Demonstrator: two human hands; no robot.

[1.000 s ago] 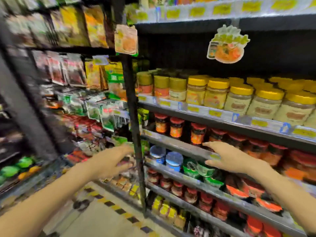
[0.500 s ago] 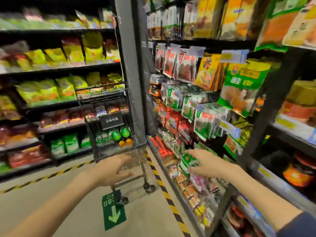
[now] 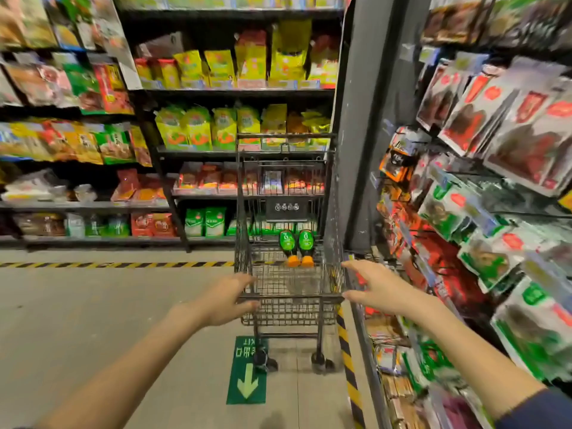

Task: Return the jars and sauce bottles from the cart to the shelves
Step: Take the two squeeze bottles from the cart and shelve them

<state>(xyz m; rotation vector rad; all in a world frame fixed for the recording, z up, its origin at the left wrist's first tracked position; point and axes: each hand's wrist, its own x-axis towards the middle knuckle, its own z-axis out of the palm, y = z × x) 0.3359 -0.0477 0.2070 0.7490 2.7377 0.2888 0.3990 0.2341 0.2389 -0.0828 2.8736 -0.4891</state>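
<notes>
A dark wire shopping cart (image 3: 247, 212) stands in the aisle ahead of me. Two sauce bottles (image 3: 296, 246) with green labels and orange caps lie side by side on its floor, caps toward me. My left hand (image 3: 227, 294) reaches the near left corner of the cart's rim, fingers apart, holding nothing. My right hand (image 3: 376, 287) hovers at the near right corner, fingers spread and empty. Whether either hand touches the rim is unclear.
Shelves of packaged snacks (image 3: 216, 128) fill the wall behind the cart. Hanging packets (image 3: 495, 144) crowd the rack on my right, next to a grey pillar (image 3: 365, 119). Yellow-black tape (image 3: 348, 360) and a green arrow sign (image 3: 247, 371) mark the floor.
My view has swung left from the jar shelves to the cart. The cart is now close and centred, and both hands have reached its near rim.
</notes>
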